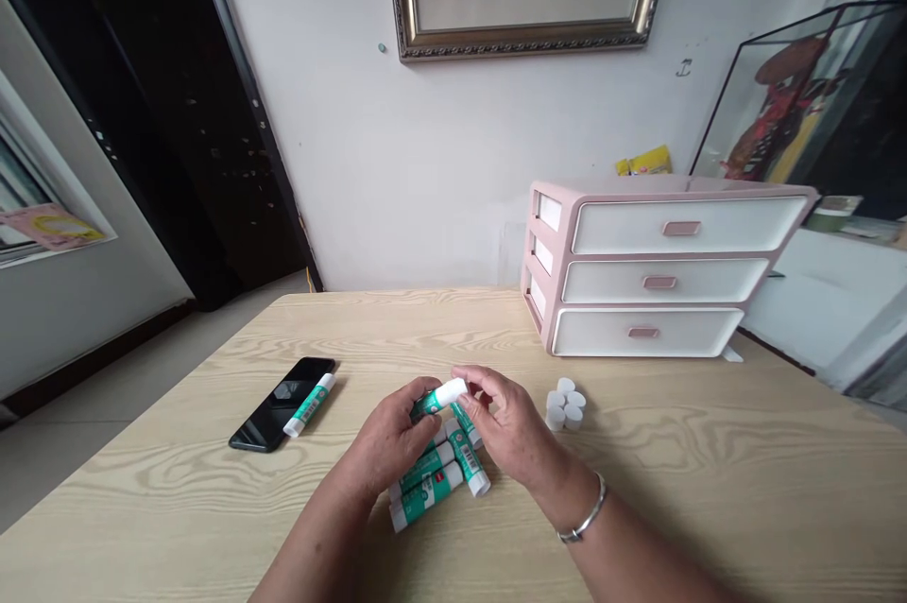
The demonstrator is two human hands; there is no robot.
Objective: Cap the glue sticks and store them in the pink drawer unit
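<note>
In the head view, the left hand (397, 438) is holding a green and white tube (429, 403) above the near middle of the table (673, 508), its fingers closing around the green part while the white end is pointing right. The right hand (516, 428) is bringing its fingers narrowly together at that white end; whether they are gripping it or only touching it, one cannot tell. Below the hands, a pile of tubes (425, 494) is lying on the table, partly hiding behind the fingers. To the left, a phone (273, 414) is lying flat, with a lone tube (310, 405) resting along its right edge. Just right of the right hand, five white caps (565, 404) are standing in a cluster. On the far right, a pink and white drawer unit (656, 277) is standing near the wall (418, 178).
</note>
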